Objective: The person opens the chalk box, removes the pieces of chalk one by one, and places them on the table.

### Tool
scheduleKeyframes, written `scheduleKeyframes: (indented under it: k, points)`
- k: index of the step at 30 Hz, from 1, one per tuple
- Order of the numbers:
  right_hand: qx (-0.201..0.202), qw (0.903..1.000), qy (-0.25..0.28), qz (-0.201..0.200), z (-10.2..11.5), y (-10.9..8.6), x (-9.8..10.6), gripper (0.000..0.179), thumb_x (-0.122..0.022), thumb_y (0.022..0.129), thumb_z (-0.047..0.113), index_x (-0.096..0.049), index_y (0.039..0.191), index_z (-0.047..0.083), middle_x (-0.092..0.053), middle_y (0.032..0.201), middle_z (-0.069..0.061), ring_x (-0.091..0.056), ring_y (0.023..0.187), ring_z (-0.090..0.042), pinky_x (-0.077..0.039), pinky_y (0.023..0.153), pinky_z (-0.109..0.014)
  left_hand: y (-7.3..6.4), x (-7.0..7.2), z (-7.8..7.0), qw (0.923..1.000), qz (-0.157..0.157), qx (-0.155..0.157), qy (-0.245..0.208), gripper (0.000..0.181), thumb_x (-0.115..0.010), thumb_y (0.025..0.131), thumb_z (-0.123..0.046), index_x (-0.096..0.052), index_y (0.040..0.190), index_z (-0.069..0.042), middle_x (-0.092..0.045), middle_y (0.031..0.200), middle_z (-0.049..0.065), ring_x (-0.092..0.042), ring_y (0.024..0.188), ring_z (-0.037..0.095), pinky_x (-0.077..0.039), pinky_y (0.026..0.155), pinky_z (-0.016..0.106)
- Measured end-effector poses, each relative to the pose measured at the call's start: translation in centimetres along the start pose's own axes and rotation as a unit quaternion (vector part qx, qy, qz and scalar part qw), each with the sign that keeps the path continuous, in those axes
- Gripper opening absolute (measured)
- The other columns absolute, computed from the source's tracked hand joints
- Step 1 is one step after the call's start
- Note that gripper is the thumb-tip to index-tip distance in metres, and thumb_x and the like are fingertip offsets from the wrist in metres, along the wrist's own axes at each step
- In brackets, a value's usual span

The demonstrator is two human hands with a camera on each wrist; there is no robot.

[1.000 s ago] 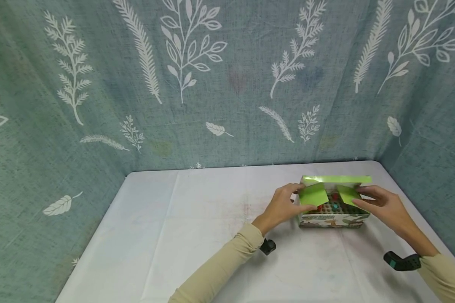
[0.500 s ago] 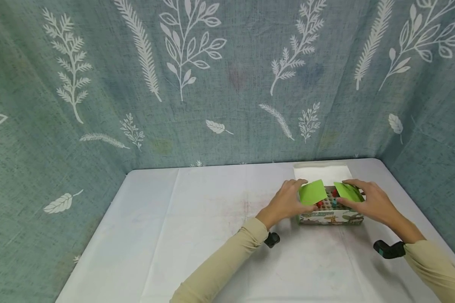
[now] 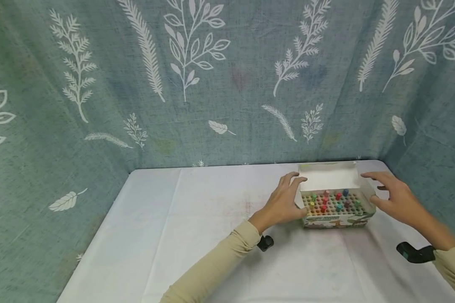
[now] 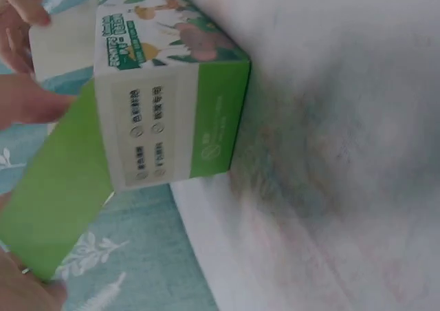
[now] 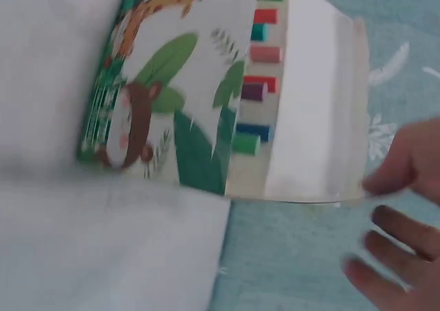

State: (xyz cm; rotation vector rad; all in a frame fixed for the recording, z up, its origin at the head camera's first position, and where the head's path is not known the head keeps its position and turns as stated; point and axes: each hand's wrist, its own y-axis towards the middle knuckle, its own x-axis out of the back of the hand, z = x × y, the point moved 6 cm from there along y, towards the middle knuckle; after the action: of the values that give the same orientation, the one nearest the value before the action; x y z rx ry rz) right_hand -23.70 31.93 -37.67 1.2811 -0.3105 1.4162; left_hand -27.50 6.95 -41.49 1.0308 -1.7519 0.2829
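An opened cardboard box (image 3: 335,222) with animal and leaf prints stands at the table's right. Its white-lined lid (image 3: 329,176) is tipped back. Several short coloured sticks, crayon-like, stand upright in a holed tray (image 3: 331,202) inside. My left hand (image 3: 282,202) is at the box's left side, thumb and fingers spread around the green side flap (image 4: 58,180), fingertips at its outer edge. My right hand (image 3: 400,202) is at the right side, fingers loosely bent and apart. In the right wrist view, its thumb (image 5: 395,170) is right by the corner of the side flap (image 5: 316,98).
White cloth covers the table (image 3: 197,219). A teal curtain (image 3: 235,84) with white leaf prints hangs behind and at both sides. Black wrist cameras, such as the one on the right (image 3: 415,252), hang under both wrists.
The lid has gone back from over the box. Both green side flaps have swung outward from over the tray, uncovering the sticks. My right hand has moved right, away from the box's middle.
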Motion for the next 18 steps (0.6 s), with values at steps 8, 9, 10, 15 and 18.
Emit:
scheduleKeyframes:
  k: [8, 9, 10, 15, 18]
  points:
    - [0.072, 0.9763, -0.200, -0.043, 1.1, 0.1, 0.8, 0.031, -0.067, 0.056, -0.018, -0.068, 0.085, -0.007, -0.061, 0.111, -0.028, -0.049, 0.117, -0.043, -0.024, 0.103, -0.065, -0.1, -0.6, -0.5, 0.9912, 0.048, 0.012, 0.123, 0.063, -0.068, 0.084, -0.043, -0.051, 0.137, -0.014, -0.032, 0.150, 0.006, -0.025, 0.140, 0.021, -0.029, 0.110, 0.039]
    - [0.077, 0.9740, -0.209, -0.037, 1.1, 0.1, 0.7, 0.030, -0.066, 0.056, -0.018, -0.068, 0.083, -0.008, -0.062, 0.109, -0.029, -0.051, 0.114, -0.045, -0.035, 0.097, -0.061, -0.1, -0.9, -0.4, 0.9919, 0.060, 0.024, 0.109, 0.064, -0.066, 0.085, -0.045, -0.050, 0.138, -0.014, -0.033, 0.150, 0.004, -0.028, 0.138, 0.020, -0.035, 0.106, 0.039]
    - [0.079, 0.9737, -0.211, -0.031, 1.1, 0.1, 0.5, 0.028, -0.065, 0.056, -0.019, -0.068, 0.082, -0.008, -0.062, 0.107, -0.029, -0.052, 0.111, -0.046, -0.044, 0.088, -0.056, -0.2, -1.2, -0.3, 0.9924, 0.069, 0.038, 0.094, 0.067, -0.065, 0.085, -0.049, -0.048, 0.140, -0.014, -0.032, 0.150, 0.003, -0.030, 0.137, 0.019, -0.040, 0.102, 0.038]
    - [0.052, 0.9770, -0.207, -0.002, 0.7, 0.0, -0.3, 0.024, -0.062, 0.061, -0.016, -0.068, 0.083, -0.011, -0.062, 0.104, -0.033, -0.053, 0.106, -0.051, -0.047, 0.083, -0.056, -0.6, -2.5, 0.2, 0.9932, 0.080, 0.076, 0.038, 0.080, -0.063, 0.080, -0.061, -0.042, 0.143, -0.016, -0.029, 0.151, 0.003, -0.036, 0.134, 0.018, -0.047, 0.095, 0.035]
    - [0.028, 0.9733, -0.226, 0.031, 0.4, -0.2, -0.9, 0.024, -0.065, 0.064, -0.012, -0.067, 0.088, -0.011, -0.061, 0.104, -0.034, -0.053, 0.106, -0.051, -0.031, 0.096, -0.067, -0.7, -2.8, 0.4, 0.9939, 0.076, 0.080, 0.010, 0.084, -0.066, 0.079, -0.060, -0.039, 0.145, -0.015, -0.028, 0.152, 0.005, -0.039, 0.132, 0.017, -0.046, 0.096, 0.032]
